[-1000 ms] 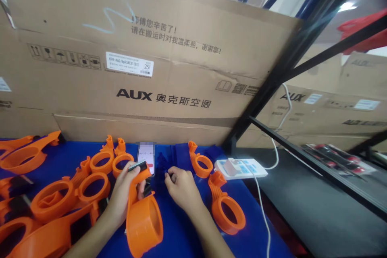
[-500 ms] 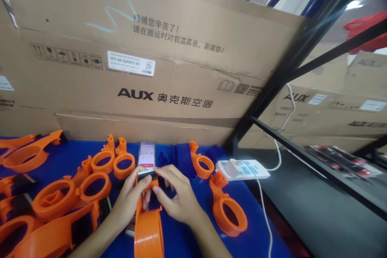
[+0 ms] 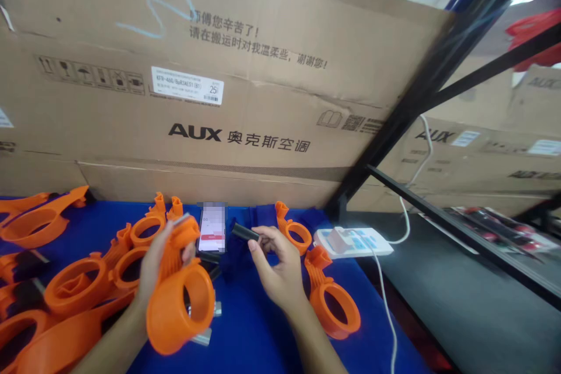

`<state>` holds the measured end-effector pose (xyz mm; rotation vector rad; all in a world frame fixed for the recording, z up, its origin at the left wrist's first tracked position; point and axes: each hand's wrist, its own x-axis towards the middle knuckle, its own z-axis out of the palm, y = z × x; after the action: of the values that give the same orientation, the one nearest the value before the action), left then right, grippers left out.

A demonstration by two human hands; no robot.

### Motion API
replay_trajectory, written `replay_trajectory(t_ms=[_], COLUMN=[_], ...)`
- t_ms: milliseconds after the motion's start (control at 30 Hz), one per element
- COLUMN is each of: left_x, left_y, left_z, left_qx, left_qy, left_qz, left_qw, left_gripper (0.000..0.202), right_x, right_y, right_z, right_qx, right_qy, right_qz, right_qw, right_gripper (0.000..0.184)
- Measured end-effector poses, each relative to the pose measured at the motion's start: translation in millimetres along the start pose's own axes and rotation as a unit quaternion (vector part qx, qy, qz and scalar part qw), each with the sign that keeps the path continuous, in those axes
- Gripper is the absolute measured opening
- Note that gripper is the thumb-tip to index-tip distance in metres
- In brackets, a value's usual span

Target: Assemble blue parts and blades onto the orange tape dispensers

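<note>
My left hand (image 3: pixel 154 260) grips the neck of an orange plastic ring-shaped holder (image 3: pixel 180 307) and lifts it off the blue table (image 3: pixel 258 327), its wide ring tilted toward me. My right hand (image 3: pixel 277 266) pinches a small black cylindrical piece (image 3: pixel 245 232) between thumb and fingers, a little to the right of the holder's top end. A phone (image 3: pixel 212 228) with a lit screen lies flat just behind both hands. Small grey and black parts (image 3: pixel 209 304) lie on the table under the holder.
Several more orange holders (image 3: pixel 83 280) crowd the left of the table; two others (image 3: pixel 333 304) lie to the right. A white power strip (image 3: pixel 353 241) with a cable sits at the table's right edge. Large cardboard boxes (image 3: pixel 219 99) wall the back. A black metal rack (image 3: pixel 438 204) stands right.
Both hands were together on the holder's top end; now my right hand has drawn away with the black piece, and my left hand has swung the holder left and up.
</note>
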<state>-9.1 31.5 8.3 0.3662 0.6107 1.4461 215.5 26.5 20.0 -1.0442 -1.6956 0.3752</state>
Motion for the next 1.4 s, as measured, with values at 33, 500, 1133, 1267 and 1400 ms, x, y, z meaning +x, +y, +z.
replay_trajectory(t_ms=[33, 500, 1133, 1267, 1400], left_x=[1, -3, -12, -21, -23], left_y=[7, 6, -29, -32, -34], left_z=[-1.3, 2.7, -1.8, 2.7, 6.4], left_qx=[-0.048, -0.101, 0.356, 0.407, 0.432], left_qy=[0.01, 0.008, -0.098, -0.151, -0.159], left_qz=[0.012, -0.04, 0.022, -0.003, -0.007], left_qw=[0.999, 0.994, 0.929, 0.901, 0.888], left_gripper=[0.017, 0.016, 0.041, 0.038, 0.036], right_x=[1, -10, 1, 0, 1], right_y=[0, 3, -5, -8, -10], right_z=[-1, 22, 8, 12, 11], right_qx=[-0.015, -0.129, 0.075, 0.115, 0.135], right_qy=[-0.011, -0.338, -0.151, -0.153, -0.134], right_qz=[0.002, -0.066, 0.007, 0.03, 0.067], right_qw=[1.0, 0.93, 0.986, 0.981, 0.979], right_gripper=[0.016, 0.017, 0.027, 0.012, 0.011])
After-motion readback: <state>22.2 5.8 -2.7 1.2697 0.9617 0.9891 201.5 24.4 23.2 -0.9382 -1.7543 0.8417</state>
